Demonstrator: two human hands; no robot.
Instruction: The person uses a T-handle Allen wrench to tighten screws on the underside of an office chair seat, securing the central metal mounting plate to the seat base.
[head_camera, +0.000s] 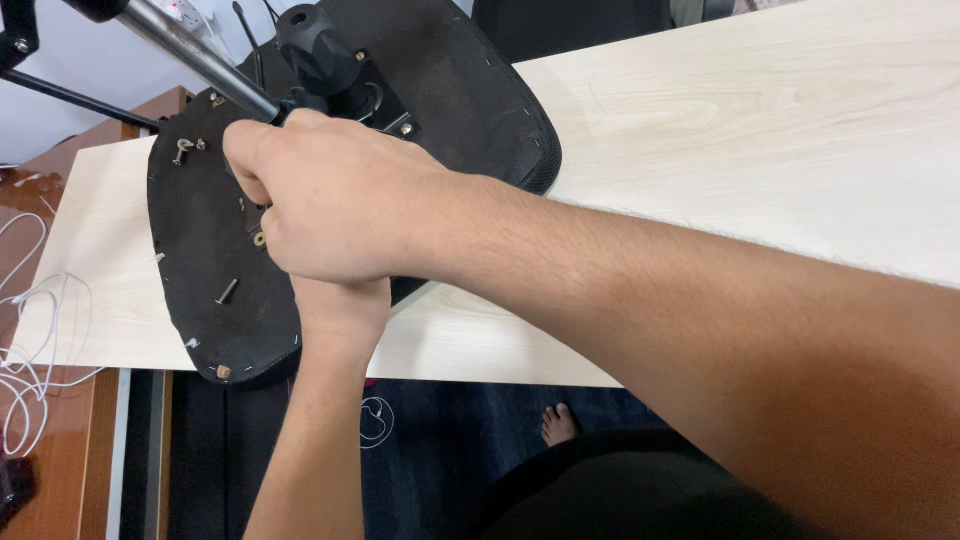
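Upturned seat base (215, 250): matt black fabric, slightly rough, stapled along the rim. Screws (227, 291) set in it at left of frame: dull brass-coloured metal. Gas-lift column (190, 52), upper left: polished, glossy metal. Adjustment knob (315, 45), upper centre: black moulded plastic, satin and ribbed. Tabletop (760, 120), right: pale wood-grain laminate, smooth and matt. Side cabinet (45, 420), lower left: reddish wood, glossy varnish. Cable (30, 330) on it: smooth white plastic.
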